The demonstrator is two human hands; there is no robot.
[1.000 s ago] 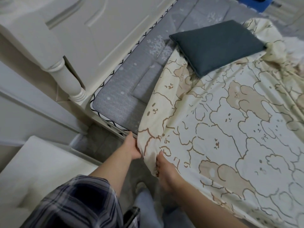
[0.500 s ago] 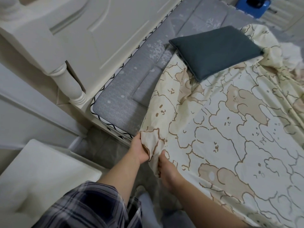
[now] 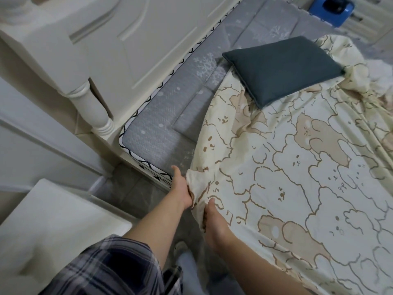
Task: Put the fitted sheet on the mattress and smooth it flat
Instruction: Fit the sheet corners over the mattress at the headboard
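A cream fitted sheet (image 3: 287, 177) printed with bears lies loosely over most of the grey mattress (image 3: 148, 137), whose near-left corner and left strip are bare. My left hand (image 3: 180, 188) grips the sheet's bunched corner at the mattress's near edge. Just below it, my right hand (image 3: 214, 222) holds the same hem, fingers tucked under the cloth. The sheet is wrinkled at the far right.
A dark grey pillow (image 3: 282, 67) rests on the sheet near the head. A cream headboard (image 3: 127, 39) with a turned post (image 3: 93, 103) lines the left side. A white nightstand (image 3: 49, 228) stands at lower left. A blue object (image 3: 331, 9) sits beyond the bed.
Both hands have lifted the sheet's corner slightly up and left toward the bare mattress corner, bunching the cloth more. The view has shifted a little.
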